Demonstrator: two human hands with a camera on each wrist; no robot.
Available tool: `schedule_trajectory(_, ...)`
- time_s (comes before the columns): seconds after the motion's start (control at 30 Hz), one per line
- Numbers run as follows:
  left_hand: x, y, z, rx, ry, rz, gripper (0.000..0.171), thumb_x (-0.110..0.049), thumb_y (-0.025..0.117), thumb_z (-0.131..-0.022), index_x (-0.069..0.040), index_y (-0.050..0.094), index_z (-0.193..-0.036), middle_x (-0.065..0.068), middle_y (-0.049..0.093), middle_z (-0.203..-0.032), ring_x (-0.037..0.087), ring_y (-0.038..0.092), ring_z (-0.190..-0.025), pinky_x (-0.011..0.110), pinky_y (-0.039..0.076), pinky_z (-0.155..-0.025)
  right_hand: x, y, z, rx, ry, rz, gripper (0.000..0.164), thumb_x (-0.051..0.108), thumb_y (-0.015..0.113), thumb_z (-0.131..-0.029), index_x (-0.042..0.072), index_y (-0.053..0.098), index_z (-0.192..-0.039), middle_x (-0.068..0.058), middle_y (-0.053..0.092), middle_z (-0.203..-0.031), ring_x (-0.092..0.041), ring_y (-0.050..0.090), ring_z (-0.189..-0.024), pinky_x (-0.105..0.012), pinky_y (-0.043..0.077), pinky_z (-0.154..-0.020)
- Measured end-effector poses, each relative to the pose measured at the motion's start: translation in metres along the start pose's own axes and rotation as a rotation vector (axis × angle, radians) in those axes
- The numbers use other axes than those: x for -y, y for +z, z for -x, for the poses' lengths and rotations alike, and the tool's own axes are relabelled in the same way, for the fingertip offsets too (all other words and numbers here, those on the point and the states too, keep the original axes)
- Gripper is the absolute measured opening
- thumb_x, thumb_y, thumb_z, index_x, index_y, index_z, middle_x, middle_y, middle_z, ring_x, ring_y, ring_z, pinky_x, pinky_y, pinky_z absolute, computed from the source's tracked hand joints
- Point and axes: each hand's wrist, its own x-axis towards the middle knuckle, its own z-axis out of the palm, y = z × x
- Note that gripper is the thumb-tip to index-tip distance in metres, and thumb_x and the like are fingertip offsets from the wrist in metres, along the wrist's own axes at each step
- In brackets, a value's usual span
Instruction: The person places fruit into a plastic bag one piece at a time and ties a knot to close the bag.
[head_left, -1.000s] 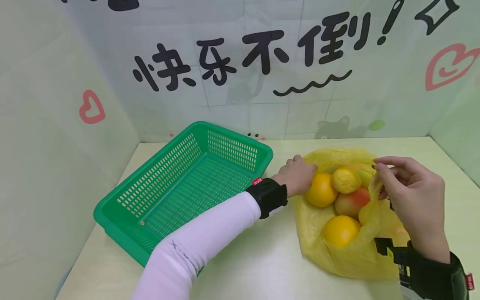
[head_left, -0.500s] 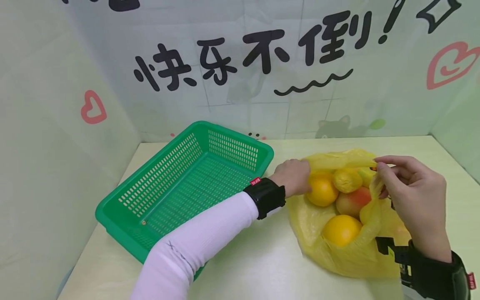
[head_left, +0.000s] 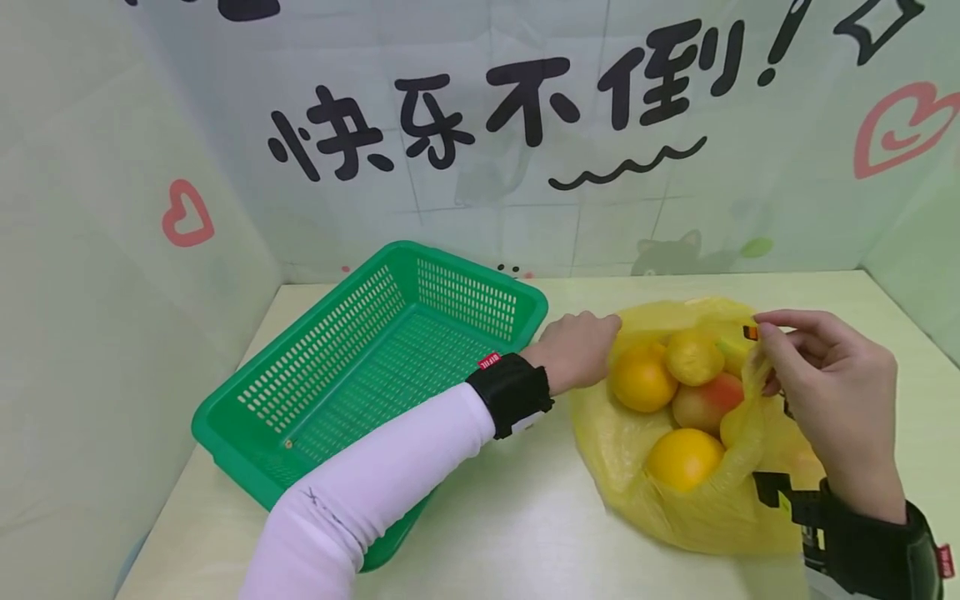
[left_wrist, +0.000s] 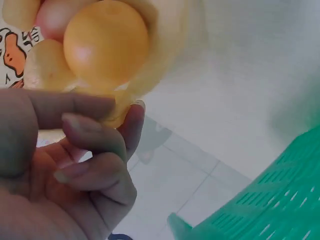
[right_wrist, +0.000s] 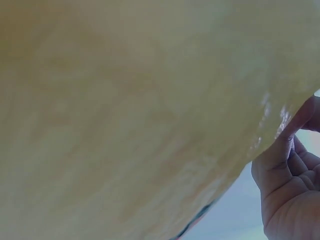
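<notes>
A yellow plastic bag [head_left: 618, 479] lies with its mouth spread, fruit showing inside. In the head view I see an orange [head_left: 642, 377] at its left, another orange [head_left: 684, 458] nearer the front, a small yellow wrapped fruit [head_left: 694, 357], and a red-and-yellow fruit [head_left: 707, 405] between them. My left hand [head_left: 574, 352] pinches the bag's left edge; the left wrist view shows its fingertips [left_wrist: 134, 112] on the thin plastic beside an orange [left_wrist: 106, 44]. My right hand [head_left: 836, 396] pinches the bag's right edge between thumb and forefinger. The bag [right_wrist: 135, 115] fills most of the right wrist view.
To the left stands a green perforated plastic basket [head_left: 525, 298], set at an angle, with my left forearm across its near right side. Its slotted wall [left_wrist: 280, 200] also shows in the left wrist view. A printed cloth backdrop [head_left: 487, 217] rises behind the pale table [head_left: 517, 533].
My left hand has moved left and drawn the bag's left edge outward, widening the mouth. The right hand keeps its pinch almost in place. Basket and fruit look unmoved.
</notes>
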Motion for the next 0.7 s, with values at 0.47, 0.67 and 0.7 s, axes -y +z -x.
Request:
schedule_trajectory(0.47,0.003,-0.019,0.019,0.168,0.001,-0.107,0.014,-0.025,0.057,-0.096,-0.012,0.064,-0.094,0.006,0.048,-0.096,0.019,0.052,-0.074,0.023,0.037,-0.056,-0.002,-0.001,0.000,-0.008,0.036,0.002,0.020,0.018,0.064,-0.096,0.004,0.069,-0.109,0.026,0.062,-0.071,-0.002,0.053,-0.050,-0.011,0.046,-0.050)
schedule_trajectory(0.67,0.003,-0.025,0.027,0.108,-0.044,-0.060,0.041,-0.051,0.061,-0.092,-0.017,0.051,-0.070,-0.002,0.041,-0.073,0.014,0.049,-0.059,0.022,0.033,-0.049,-0.002,-0.002,-0.002,-0.009,0.040,-0.018,0.014,0.016,0.065,-0.095,0.009,0.070,-0.106,0.024,0.062,-0.070,-0.003,0.053,-0.050,-0.010,0.046,-0.051)
schedule_trajectory(0.7,0.003,-0.028,0.028,0.072,-0.055,-0.028,0.047,-0.056,0.057,-0.092,-0.017,0.047,-0.068,-0.003,0.038,-0.067,0.013,0.047,-0.055,0.022,0.031,-0.047,-0.002,-0.002,-0.002,-0.007,0.038,-0.018,0.014,0.016,0.065,-0.095,0.009,0.070,-0.106,0.024,0.062,-0.070,-0.003,0.053,-0.050,-0.010,0.046,-0.051)
